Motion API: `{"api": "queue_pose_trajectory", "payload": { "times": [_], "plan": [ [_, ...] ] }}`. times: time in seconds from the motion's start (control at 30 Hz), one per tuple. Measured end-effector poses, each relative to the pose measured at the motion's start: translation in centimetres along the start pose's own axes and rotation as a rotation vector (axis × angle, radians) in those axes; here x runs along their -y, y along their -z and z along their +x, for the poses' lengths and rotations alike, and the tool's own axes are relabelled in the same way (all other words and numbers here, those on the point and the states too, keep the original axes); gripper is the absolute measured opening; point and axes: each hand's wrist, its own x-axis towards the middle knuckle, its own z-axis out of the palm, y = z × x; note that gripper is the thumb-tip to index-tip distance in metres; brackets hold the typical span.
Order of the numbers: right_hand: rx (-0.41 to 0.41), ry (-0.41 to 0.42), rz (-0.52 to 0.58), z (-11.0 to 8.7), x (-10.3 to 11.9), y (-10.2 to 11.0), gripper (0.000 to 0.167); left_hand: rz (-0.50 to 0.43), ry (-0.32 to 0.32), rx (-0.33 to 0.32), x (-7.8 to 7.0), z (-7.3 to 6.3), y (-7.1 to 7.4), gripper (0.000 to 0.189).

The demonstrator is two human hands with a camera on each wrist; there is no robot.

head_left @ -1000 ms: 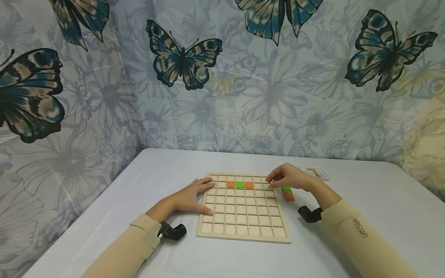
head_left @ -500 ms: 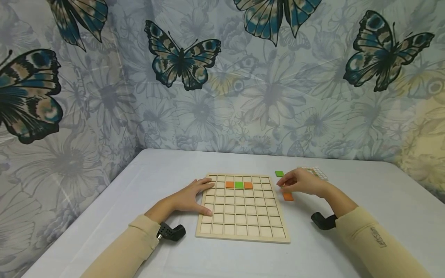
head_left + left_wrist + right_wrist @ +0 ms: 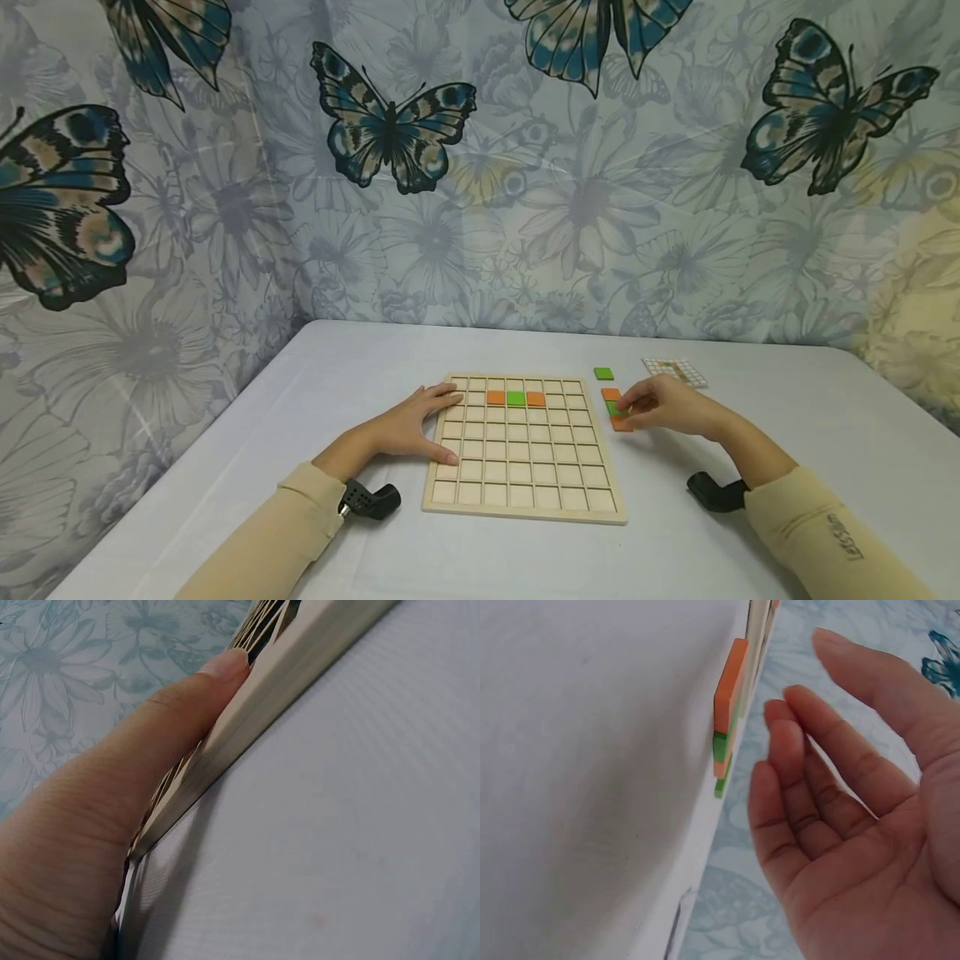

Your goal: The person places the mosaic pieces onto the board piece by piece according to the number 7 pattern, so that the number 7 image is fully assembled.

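My left hand [image 3: 408,423] rests on the left edge of a wooden grid board [image 3: 521,454], fingers spread and thumb on the frame. In the left wrist view the thumb [image 3: 172,712] lies over the board's rim [image 3: 225,742]. Three tiles sit side by side in the board's second row: orange [image 3: 496,398], green [image 3: 516,398] and orange [image 3: 536,399]. My right hand [image 3: 663,406] is over a short column of loose tiles, its fingertips overlapping the middle green tile [image 3: 612,407]. In the right wrist view its loosely bent fingers hold nothing, apart from the orange tile [image 3: 730,686].
Beyond that column lies a single green tile [image 3: 603,373]. A white card with a printed grid [image 3: 675,371] lies behind my right hand. White cloth [image 3: 360,358] covers the table, and a butterfly-patterned curtain [image 3: 480,250] hangs behind it.
My right hand has moved from the board's upper right corner to the right, over the loose tiles. The far green tile and an orange tile have come into view. The left hand stays put.
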Motion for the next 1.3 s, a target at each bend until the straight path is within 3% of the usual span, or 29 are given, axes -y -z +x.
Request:
{"api": "queue_pose_trajectory", "payload": {
  "times": [0.4, 0.93, 1.3],
  "plan": [
    [-0.017, -0.021, 0.006, -0.2, -0.8, -0.5, 0.031, 0.013, 0.007, 0.006, 0.1, 0.1, 0.0, 0.097],
    [-0.030, 0.017, -0.014, 0.1, -1.4, -0.5, 0.028, -0.001, -0.006, 0.006, -0.2, 0.0, 0.1, 0.096],
    [-0.051, 0.012, -0.044, -0.1, -1.0, -0.7, 0.027, 0.003, -0.012, 0.002, -0.2, 0.0, 0.1, 0.095]
  ]
}}
